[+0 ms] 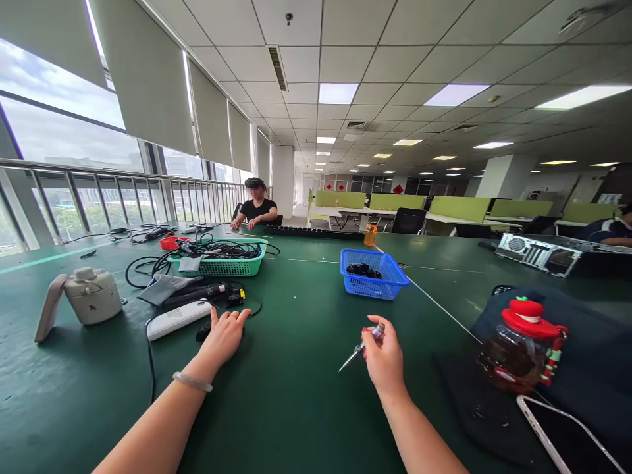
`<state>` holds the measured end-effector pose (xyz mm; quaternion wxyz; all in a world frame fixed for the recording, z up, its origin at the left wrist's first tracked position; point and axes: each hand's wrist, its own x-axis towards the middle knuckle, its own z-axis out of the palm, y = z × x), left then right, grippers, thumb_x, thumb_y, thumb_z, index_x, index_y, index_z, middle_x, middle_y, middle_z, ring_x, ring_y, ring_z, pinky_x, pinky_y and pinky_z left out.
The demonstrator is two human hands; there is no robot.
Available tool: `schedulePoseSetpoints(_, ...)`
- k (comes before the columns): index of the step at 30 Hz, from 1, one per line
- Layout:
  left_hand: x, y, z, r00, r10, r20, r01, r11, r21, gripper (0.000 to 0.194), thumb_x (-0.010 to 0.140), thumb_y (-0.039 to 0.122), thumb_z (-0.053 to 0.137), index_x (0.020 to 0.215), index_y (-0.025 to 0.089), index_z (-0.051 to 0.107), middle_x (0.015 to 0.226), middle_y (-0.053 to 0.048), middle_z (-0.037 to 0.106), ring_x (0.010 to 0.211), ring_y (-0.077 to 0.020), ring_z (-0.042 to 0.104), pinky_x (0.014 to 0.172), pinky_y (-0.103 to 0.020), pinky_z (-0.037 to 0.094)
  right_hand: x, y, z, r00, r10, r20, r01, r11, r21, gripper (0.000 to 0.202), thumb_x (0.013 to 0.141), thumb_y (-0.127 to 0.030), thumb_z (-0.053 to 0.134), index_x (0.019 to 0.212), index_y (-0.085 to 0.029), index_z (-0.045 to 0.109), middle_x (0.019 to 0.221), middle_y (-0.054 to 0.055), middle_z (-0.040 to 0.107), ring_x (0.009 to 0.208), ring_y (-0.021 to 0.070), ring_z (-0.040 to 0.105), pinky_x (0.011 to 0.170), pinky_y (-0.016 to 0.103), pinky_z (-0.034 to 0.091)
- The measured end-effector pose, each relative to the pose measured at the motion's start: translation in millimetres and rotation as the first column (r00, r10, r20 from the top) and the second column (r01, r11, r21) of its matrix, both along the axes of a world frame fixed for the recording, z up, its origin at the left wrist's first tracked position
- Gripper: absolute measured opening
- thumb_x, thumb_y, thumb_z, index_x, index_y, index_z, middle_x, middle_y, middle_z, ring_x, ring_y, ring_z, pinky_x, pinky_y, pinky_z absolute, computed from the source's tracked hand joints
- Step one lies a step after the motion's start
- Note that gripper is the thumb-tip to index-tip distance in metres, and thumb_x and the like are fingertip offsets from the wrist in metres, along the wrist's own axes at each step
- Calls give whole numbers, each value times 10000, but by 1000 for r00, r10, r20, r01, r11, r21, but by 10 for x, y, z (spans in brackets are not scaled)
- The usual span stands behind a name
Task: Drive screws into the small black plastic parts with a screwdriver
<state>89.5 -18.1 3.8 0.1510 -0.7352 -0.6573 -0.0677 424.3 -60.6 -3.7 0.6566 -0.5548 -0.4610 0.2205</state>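
Observation:
My right hand (pixel 384 355) is closed around a small screwdriver (pixel 359 354), its metal tip pointing down and left above the green table (pixel 301 408). My left hand (pixel 224 334), with a bracelet on its wrist, reaches over a small black item (pixel 203 331) beside a white power strip (pixel 178 320). The fingers of that hand are spread; what lies under them is partly hidden. Farther forward stands a blue basket (pixel 374 287) with black parts inside. Black cables fill a green basket (pixel 247 266) at the left.
A white flask (pixel 93 297) and a pink phone (pixel 51 308) stand at left. On the right are a red-lidded jar (pixel 513 352), dark cloth, a white-edged phone (pixel 567 434) and a metal computer case (pixel 538 255). A person (pixel 257 209) sits across the table.

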Motion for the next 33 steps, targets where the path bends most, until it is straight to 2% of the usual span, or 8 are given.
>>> schedulePoseSetpoints(4,14,-4,116,999,47,12,-48,997,55,577,832,-11,255,1302,209,506,1106,-126,589,1126,-286,470,1052,-679,84,-9,-11,18,1000,0,-7,0,1000,3,340,741,-408,573,1015,-208,584,695,-19,599,508,138,540,501,259,435)
schedulePoseSetpoints(7,-98,-28,220,992,109,68,-113,992,58,568,835,3,257,1278,225,535,1149,-135,559,1114,-295,473,1036,-665,173,-10,-15,27,1000,2,-14,-2,1000,8,350,735,-410,580,1019,-206,589,690,-19,600,496,136,534,499,262,434)
schedulePoseSetpoints(11,-367,-59,291,961,228,156,-239,970,55,543,805,14,302,1240,187,577,1200,-160,522,1131,-323,478,1001,-546,321,-6,-14,27,1000,9,-15,-9,1000,6,351,730,-407,583,1018,-206,587,695,-20,603,495,134,534,499,259,434)
schedulePoseSetpoints(15,-567,-58,294,927,260,271,-291,953,82,547,708,16,408,1207,152,586,1108,-149,542,1086,-281,526,964,-375,387,-10,-25,38,1000,6,-9,-6,1000,-5,332,735,-396,574,1009,-210,581,711,-17,608,501,133,539,500,257,432)
schedulePoseSetpoints(19,-649,-11,273,855,319,410,-383,920,82,508,680,30,435,1136,167,611,1035,-125,552,1038,-267,558,904,-343,436,-25,-39,66,1000,8,-7,-8,1000,-25,320,736,-398,555,997,-214,568,702,-19,601,498,138,542,501,264,436)
schedulePoseSetpoints(25,-712,83,217,860,287,422,-356,930,92,449,709,50,441,1099,163,632,992,-136,582,1011,-272,577,885,-343,454,-50,-41,92,999,23,-23,-23,1000,5,323,729,-398,547,993,-213,561,692,-19,599,502,147,549,487,266,442)
schedulePoseSetpoints(29,-695,86,227,874,288,390,-359,926,121,373,879,257,352,1037,164,676,959,-159,617,951,-298,598,880,-386,455,-43,-38,76,999,33,-5,-33,999,9,315,739,-387,552,1002,-216,565,694,-19,604,506,149,556,488,265,448)
schedulePoseSetpoints(33,-669,43,241,886,280,370,-342,933,114,401,879,321,352,1030,182,696,894,-136,639,894,-292,614,870,-387,463,-41,-35,69,1000,20,1,-20,999,26,304,750,-382,554,1001,-213,573,690,-16,606,507,152,558,486,265,449)
